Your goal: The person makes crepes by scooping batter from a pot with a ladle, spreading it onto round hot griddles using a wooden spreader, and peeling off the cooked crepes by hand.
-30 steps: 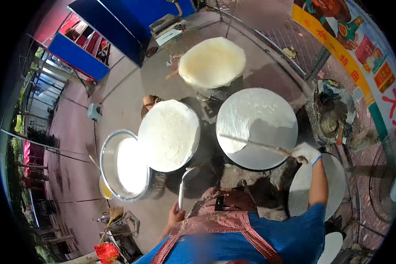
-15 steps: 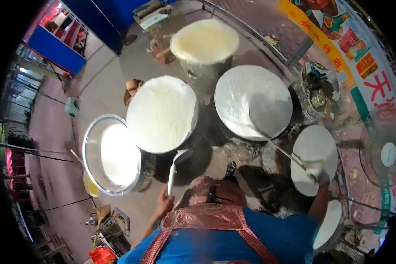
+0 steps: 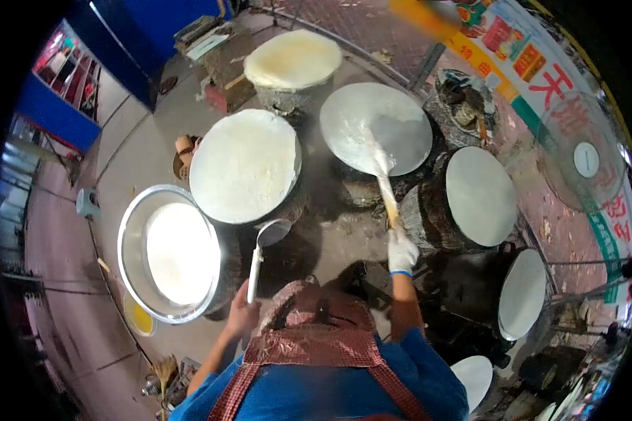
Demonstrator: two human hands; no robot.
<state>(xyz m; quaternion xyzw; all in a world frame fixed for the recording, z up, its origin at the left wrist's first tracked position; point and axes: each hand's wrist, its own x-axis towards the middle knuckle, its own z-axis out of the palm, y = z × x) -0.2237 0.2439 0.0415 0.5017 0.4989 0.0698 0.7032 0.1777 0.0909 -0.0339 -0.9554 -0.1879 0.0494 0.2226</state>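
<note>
My left hand is closed around the white handle of a ladle, held beside a big metal basin of white batter. In a white glove, my right hand grips the yellowish handle of a long batter spreader. Its far end, coated white, reaches onto a round griddle. White batter covers part of that griddle, and a grey patch shows at its right. Just left of it, another griddle carries a full pale sheet of batter.
At the back a griddle holds a yellowish sheet with overhanging edges. More round griddles stand along my right side. A yellow-filled tub sits by the basin, and a small broom is at the lower left. A metal rail borders the back.
My right hand has swung left and inward from the right-hand griddle, turning the spreader more upright. The spreader's end stays over the same griddle. The ladle is still in my left hand.
</note>
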